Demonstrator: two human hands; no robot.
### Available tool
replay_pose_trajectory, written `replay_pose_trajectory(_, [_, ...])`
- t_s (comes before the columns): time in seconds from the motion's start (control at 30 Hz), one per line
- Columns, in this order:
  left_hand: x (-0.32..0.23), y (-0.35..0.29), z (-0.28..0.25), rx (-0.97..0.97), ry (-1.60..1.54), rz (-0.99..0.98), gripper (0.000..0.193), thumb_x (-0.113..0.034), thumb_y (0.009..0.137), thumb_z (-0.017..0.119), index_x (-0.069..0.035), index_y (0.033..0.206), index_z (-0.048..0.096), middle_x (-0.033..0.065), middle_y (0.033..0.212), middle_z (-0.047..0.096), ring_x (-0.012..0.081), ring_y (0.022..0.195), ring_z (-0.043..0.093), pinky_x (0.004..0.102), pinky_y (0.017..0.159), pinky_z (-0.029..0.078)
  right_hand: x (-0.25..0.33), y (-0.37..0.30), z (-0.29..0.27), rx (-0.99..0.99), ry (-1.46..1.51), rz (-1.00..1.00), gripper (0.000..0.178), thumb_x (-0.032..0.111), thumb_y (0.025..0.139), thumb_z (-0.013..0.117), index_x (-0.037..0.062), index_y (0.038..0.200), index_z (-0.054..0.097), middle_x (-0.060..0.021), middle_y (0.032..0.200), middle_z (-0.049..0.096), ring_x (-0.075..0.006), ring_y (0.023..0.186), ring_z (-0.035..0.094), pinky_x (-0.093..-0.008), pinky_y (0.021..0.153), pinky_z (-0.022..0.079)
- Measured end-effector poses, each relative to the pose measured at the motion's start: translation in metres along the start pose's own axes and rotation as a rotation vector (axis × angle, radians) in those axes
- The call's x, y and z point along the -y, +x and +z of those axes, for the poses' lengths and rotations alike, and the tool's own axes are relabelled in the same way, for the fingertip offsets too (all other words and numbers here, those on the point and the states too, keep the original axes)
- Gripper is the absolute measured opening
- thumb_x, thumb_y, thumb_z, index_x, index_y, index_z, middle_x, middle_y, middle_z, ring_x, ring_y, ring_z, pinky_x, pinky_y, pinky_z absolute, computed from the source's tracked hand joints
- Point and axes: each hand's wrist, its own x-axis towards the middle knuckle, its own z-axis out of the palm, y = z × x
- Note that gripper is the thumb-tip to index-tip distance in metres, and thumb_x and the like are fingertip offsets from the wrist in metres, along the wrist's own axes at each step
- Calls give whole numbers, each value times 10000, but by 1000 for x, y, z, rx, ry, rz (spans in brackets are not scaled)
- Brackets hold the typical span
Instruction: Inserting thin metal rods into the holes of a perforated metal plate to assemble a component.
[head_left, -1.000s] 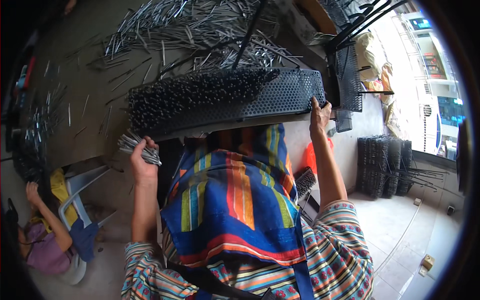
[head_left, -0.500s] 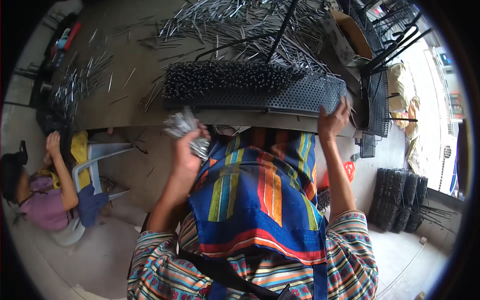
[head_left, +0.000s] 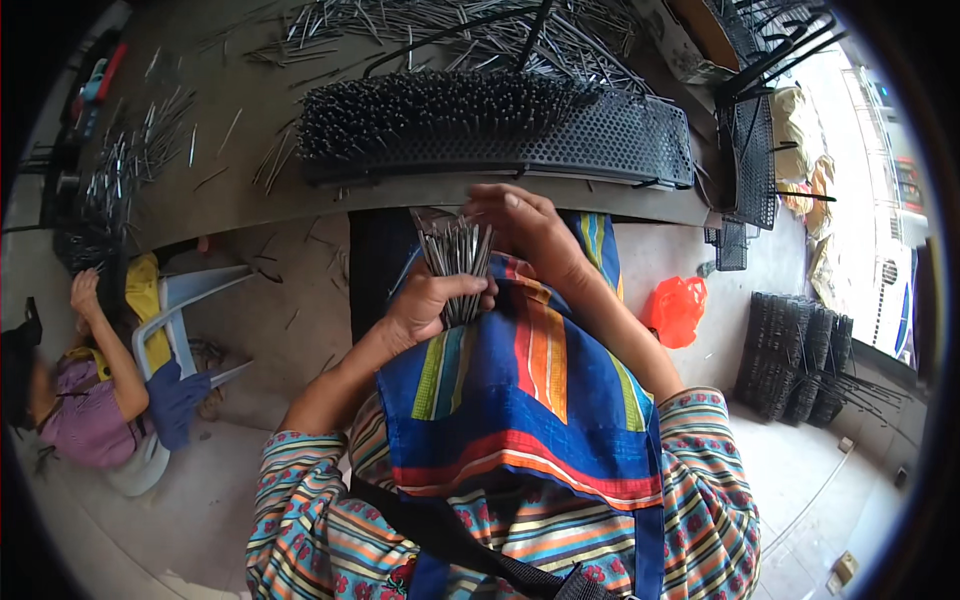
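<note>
My left hand (head_left: 438,305) is closed around a bundle of thin metal rods (head_left: 455,250), held upright over my lap with the upper ends fanned slightly. Just beside the tops of these rods is my right hand (head_left: 535,235), its fingers stretched out toward them and a little blurred; whether the fingertips touch the rods I cannot tell. Beyond both hands, at the table edge, lies a long black perforated metal tray (head_left: 625,140). Dense dark rods (head_left: 420,110) stand in its holes over the left and middle, while bare holes show at the right.
Loose rods (head_left: 340,30) are heaped on the table (head_left: 200,205) behind the tray, with another pile (head_left: 135,150) at left. A cardboard box (head_left: 690,40) and black mesh racks (head_left: 750,150) stand at right. A seated person (head_left: 95,395) is at left. A red bag (head_left: 677,310) lies below.
My right hand has left the tray's right end and come to the bundle. My left hand has moved right and lower, bringing the rods upright over my lap.
</note>
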Motion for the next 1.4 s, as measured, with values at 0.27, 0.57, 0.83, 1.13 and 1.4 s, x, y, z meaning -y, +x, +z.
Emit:
replay_pose_trajectory(0.27, [-8, 20, 4, -103, 49, 36, 278, 92, 770, 626, 14, 1037, 620, 121, 848, 672, 223, 695, 676, 341, 603, 580, -23, -3, -2, -154, -164, 87, 46, 9, 875, 619, -19, 879, 656, -45, 757, 647, -103, 660, 618, -244, 557, 508])
replay_pose_trajectory(0.57, [-23, 29, 2, -152, 29, 22, 257, 97, 763, 632, 10, 1004, 642, 98, 854, 665, 209, 688, 673, 328, 593, 579, -12, 10, -9, -213, 36, 145, 95, 81, 871, 652, 47, 782, 654, 27, 619, 560, -38, 514, 438, -207, 461, 321])
replay_pose_trajectory(0.83, [-12, 35, -24, -303, -105, 87, 227, 85, 771, 649, 21, 989, 641, 101, 853, 670, 203, 676, 673, 325, 606, 579, 6, 24, -18, -430, -140, -7, 95, 115, 902, 628, 62, 823, 631, 38, 626, 551, -29, 480, 461, -187, 419, 322])
replay_pose_trajectory(1.13, [-19, 28, -43, -290, -168, 125, 205, 106, 744, 648, 67, 944, 636, 150, 816, 672, 246, 702, 686, 351, 656, 580, 6, 87, 11, -445, -474, -535, 69, -18, 848, 655, 17, 903, 678, 36, 704, 601, -20, 595, 501, -182, 529, 397])
replay_pose_trajectory(1.4, [-29, 22, -39, -312, -162, 163, 187, 116, 737, 649, 84, 921, 642, 171, 837, 680, 250, 727, 689, 350, 660, 580, 3, 123, 24, -416, -700, -762, 98, -54, 818, 652, -8, 899, 683, 4, 798, 604, -21, 597, 493, -184, 517, 373])
